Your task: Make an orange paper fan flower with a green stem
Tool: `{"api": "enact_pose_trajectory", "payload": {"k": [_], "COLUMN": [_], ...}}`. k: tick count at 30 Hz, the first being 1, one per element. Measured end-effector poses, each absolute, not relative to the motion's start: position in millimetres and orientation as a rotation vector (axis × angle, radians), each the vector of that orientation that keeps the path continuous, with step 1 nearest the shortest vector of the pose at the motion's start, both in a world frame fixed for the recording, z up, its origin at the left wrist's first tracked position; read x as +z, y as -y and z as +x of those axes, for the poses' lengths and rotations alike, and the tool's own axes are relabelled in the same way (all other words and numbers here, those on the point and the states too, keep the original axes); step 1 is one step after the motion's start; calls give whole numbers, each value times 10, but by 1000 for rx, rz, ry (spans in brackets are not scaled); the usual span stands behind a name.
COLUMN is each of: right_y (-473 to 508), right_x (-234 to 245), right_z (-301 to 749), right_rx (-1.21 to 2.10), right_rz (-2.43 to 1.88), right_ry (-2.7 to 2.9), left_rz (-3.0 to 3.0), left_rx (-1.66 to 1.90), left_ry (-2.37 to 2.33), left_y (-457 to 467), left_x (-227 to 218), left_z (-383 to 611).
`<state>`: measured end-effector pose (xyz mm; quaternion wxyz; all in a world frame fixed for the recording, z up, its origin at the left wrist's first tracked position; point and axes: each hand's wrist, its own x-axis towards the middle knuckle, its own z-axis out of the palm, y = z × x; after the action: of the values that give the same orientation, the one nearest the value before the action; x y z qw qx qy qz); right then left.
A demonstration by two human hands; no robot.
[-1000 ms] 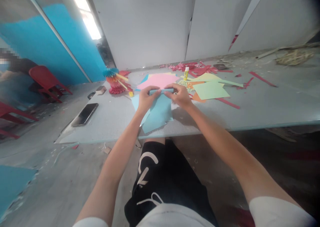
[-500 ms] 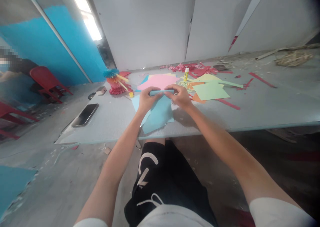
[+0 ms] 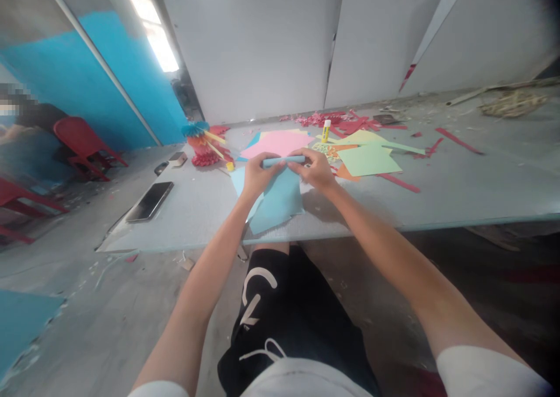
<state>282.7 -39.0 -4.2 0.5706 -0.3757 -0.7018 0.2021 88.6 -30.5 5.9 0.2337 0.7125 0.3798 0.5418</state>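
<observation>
A light blue paper sheet lies on the grey table with its far edge rolled into a narrow tube. My left hand pinches the tube's left end, fingers curled over it. At the tube's right end my right hand grips it the same way. The loose part of the sheet runs back toward me between my wrists. A pink sheet lies just beyond the roll.
A green sheet, yellow and orange sheets, a glue stick and red paper scraps lie at the right and back. A folded paper ornament stands left. A phone lies near the left edge. Red chairs stand far left.
The rolled edge has shifted very slightly under my fingers; both hands stay in almost the same place on the tube.
</observation>
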Motion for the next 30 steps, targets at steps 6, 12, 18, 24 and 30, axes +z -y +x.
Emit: {"api": "enact_pose_trajectory", "payload": {"k": [6,12,18,24,30], "right_y": [392,366,357,382,346], "right_x": [-41,-59,-65,-55,-65], "right_z": [2826,2827,2823,2823,2827], "right_rx": [486,469,474,570,553], "right_rz": [-880,-892,-846,-878,-849], "right_ry": [1617,1624,1617,1586,1573], "left_rz": [1954,1968,1959,1960,1923], "left_rx": [1496,1495,1503,1487,1511], "left_ry": [-1045,-1091,-1077,-1094,-1127], "left_y": [296,283,263,220,208], "left_x": [51,55,44,18,7], "left_z": [891,898,896,880,871]}}
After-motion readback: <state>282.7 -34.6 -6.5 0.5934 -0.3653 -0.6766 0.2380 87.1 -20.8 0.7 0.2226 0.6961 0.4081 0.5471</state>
